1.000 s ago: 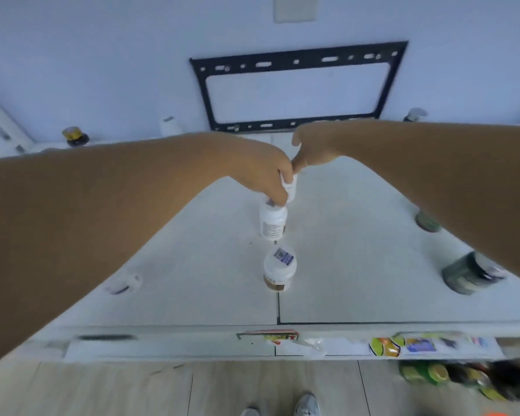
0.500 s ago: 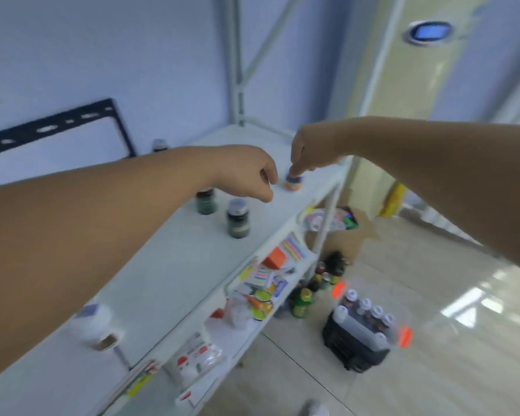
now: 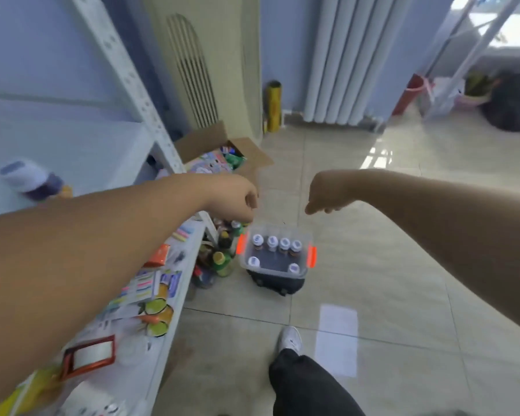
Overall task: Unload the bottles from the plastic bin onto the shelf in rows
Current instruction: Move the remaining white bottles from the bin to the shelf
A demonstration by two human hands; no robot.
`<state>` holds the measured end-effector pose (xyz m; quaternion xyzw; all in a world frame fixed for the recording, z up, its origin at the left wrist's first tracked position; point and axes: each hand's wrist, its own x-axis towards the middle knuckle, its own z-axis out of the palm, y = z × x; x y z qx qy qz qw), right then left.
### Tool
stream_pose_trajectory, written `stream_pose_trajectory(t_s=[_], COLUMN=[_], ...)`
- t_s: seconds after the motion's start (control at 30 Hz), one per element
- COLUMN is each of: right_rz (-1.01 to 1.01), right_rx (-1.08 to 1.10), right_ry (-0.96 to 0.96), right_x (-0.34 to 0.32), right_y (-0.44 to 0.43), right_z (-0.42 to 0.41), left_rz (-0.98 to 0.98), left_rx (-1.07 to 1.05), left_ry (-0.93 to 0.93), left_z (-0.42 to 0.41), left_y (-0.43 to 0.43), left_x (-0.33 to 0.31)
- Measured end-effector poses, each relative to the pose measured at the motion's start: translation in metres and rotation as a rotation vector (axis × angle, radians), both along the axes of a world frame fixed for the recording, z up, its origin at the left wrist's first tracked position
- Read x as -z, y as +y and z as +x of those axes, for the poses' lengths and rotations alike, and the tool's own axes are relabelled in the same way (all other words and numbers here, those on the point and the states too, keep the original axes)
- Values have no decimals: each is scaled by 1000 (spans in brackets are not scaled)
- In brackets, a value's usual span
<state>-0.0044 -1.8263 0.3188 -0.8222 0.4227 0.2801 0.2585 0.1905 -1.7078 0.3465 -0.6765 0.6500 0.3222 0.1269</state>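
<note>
A clear plastic bin [image 3: 303,238] with orange latches stands on the floor on a dark base. It holds several white-capped bottles [image 3: 277,245]. My left hand [image 3: 237,199] and my right hand [image 3: 324,192] hover in the air above the bin, both empty with fingers loosely curled. The white shelf [image 3: 81,145] is at the left, and one blurred white-capped bottle [image 3: 32,180] stands on its top board.
A lower shelf board [image 3: 174,298] carries stickers, cards and small packets. Green and dark bottles [image 3: 221,259] crowd the floor beside the shelf leg. An open cardboard box [image 3: 222,151] lies behind. My leg and shoe [image 3: 291,340] are on the tiled floor.
The view has swung from the shelf top to the right and down to the floor bin. Both hands left the bottles on the shelf and now hang empty above the bin.
</note>
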Motion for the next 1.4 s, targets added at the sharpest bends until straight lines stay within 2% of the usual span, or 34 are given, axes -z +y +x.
stream_pose_trajectory(t_s=[0.1,0.23,0.4,0.53,0.73,0.9,1.03,1.17,1.27,1.4], right_rz=[84,117,213,212,221,240,60,52,89,92], right_rx=[113,160,216,338,303,318,319,351,387,326], right_ry=[32,59,58,28,144,221,113,33,-3,-2], right_x=[60,141,250,337,454,528,556,551,508,399], right_y=[-21,-19,-7,-10,-17,-3,14,11,-4,-38], right_z=[-18,-21,-10,11,42,53,51,45,44,37], left_rz=[96,179,280,310,300,335,287,178,129,97], left_rx=[-14,-34,-86,-130,-169,-198,-270,-223,-199,-108], left_ry=[37,52,91,134,83,67,82,112,169,207], left_z=[-2,-3,4,10,21,9,5,7,7,12], left_y=[-30,-50,-65,-78,-84,-72,-62,-62,-74,-111], left_x=[61,150,278,372,489,561,589,581,542,437])
